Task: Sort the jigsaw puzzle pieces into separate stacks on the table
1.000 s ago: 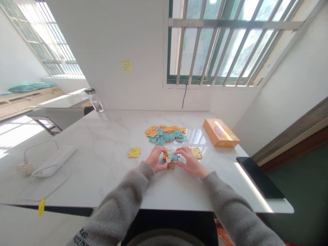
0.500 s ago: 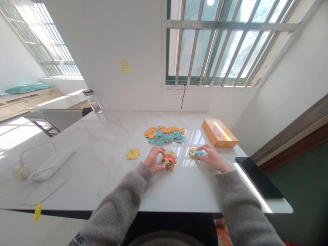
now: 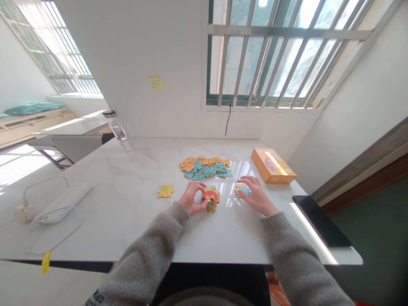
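Note:
My left hand (image 3: 193, 199) curves its thumb and fingers around the left side of a stack of jigsaw puzzle pieces (image 3: 211, 196). A piece with a red patch lies on top of that stack. Over a smaller pile of puzzle pieces (image 3: 239, 189) is my right hand (image 3: 255, 194), thumb and fingers spread apart. Its fingers partly cover the pile, where some light blue shows. One yellow puzzle piece (image 3: 165, 191) lies alone to the left. Behind both hands, a heap of blue and orange puzzle pieces (image 3: 207, 170) lies face down or mixed; I cannot tell which.
An orange box (image 3: 273, 165) stands at the back right, with a black tablet-like slab (image 3: 321, 221) nearer the right edge. A clear bottle (image 3: 116, 126) is at the back left. A white power strip (image 3: 63, 206) with cables lies on the left of the table (image 3: 127, 229).
My right hand has shifted left over the small pile, and its fingers cover more of it. My left hand stays at the stack.

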A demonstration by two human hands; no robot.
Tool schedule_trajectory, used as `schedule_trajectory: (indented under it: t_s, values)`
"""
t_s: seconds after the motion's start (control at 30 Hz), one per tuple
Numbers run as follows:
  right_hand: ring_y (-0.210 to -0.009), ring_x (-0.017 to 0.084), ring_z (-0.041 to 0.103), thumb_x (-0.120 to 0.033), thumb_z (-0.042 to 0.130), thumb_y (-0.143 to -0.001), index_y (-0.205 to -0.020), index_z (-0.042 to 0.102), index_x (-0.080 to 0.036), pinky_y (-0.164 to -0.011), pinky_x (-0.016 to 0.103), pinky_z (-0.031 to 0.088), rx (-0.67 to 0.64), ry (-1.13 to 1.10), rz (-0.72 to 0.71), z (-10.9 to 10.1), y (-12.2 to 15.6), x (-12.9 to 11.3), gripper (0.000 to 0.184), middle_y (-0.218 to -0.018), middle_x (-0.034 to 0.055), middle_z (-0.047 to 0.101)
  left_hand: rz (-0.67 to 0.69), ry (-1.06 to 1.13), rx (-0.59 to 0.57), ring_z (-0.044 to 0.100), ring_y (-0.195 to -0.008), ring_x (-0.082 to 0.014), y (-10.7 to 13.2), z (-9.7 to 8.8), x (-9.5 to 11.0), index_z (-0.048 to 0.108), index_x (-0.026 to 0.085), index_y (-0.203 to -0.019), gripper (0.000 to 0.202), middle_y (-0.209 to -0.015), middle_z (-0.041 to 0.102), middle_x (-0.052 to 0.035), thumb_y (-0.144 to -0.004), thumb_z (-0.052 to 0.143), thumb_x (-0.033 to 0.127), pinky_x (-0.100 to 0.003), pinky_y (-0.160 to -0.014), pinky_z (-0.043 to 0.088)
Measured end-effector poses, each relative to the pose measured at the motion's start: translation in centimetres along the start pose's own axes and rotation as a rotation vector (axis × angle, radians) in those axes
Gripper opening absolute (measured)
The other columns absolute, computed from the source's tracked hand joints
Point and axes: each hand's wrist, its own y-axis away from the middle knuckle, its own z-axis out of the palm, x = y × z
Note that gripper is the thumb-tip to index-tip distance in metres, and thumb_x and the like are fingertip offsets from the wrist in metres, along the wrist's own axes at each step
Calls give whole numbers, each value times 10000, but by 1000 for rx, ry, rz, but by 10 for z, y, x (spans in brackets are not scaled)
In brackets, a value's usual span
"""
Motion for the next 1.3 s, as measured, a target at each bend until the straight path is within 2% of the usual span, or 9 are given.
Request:
schedule_trajectory:
  t_s: [0.1,0.17,0.3,0.47,0.53,0.67,0.8,1.13,1.3]
  values:
    - [-1296,287,464,-303,597,-916,-1303,534,-290,-1093,537,408,-78,-150,-148,14,-3,-39,392,-1351,92,547,1,24,-14,574,-1064,-254,0,0,2,513,219,-889,299,-1092,608,-91,-690,732,173,-458,-982,481]
    - [-1286,278,477,-313,622,-916,-1308,521,-296,-1083,524,423,-121,-198,-197,24,-4,-57,405,-1357,88,551,8,45,-21,580,-1053,-251,0,-1,3,510,220,-893,304,-1091,608,-89,-688,731,175,-453,-968,486]
    - [-1200,268,531,-311,652,-907,-1291,522,-282,-1029,493,467,-132,-244,-216,36,-2,-69,407,-1255,89,609,30,82,-33,591,-1038,-246,0,-1,6,506,220,-896,301,-1081,606,-85,-696,727,180,-441,-948,495]
    - [-1178,276,537,-328,661,-894,-1301,524,-285,-1012,488,476,-121,-223,-173,30,-4,-53,432,-1218,85,624,42,35,-50,558,-1091,-263,1,-1,4,535,219,-1013,304,-1127,586,-99,-750,686,206,-460,-970,481]
    - [-1181,284,532,-339,652,-894,-1286,542,-290,-1025,500,459,-97,-168,-121,21,-4,-38,411,-1212,79,637,32,-11,-46,539,-1106,-275,2,1,0,542,218,-1062,328,-1150,569,-107,-760,669,213,-479,-987,468]
    - [-1129,315,551,-381,638,-876,-1231,600,-282,-1014,542,430,-39,-7,77,0,-1,1,371,-1159,77,666,8,-82,-57,523,-1109,-287,6,5,-10,557,215,-1051,324,-1156,558,-106,-752,681,232,-496,-1006,448]
    - [-1070,313,572,-402,611,-879,-1157,647,-276,-987,523,430,-43,100,119,-12,4,27,308,-1095,80,687,-13,-103,-89,519,-1111,-286,7,8,-14,565,215,-1054,349,-1170,554,-102,-741,712,264,-496,-1017,441]
    - [-1086,310,567,-349,607,-860,-1055,680,-254,-947,476,432,-145,292,170,-9,5,30,229,-1135,89,684,-65,-115,-87,521,-1095,-278,6,8,-13,566,214,-1014,303,-1134,564,-92,-761,706,302,-480,-1007,444]
    - [-1177,312,524,-333,553,-891,-1020,673,-231,-984,469,409,-160,346,179,-3,10,36,204,-1272,123,597,-72,-96,-99,518,-1072,-272,6,9,-14,568,211,-969,255,-1106,549,-90,-766,702,286,-469,-999,449]
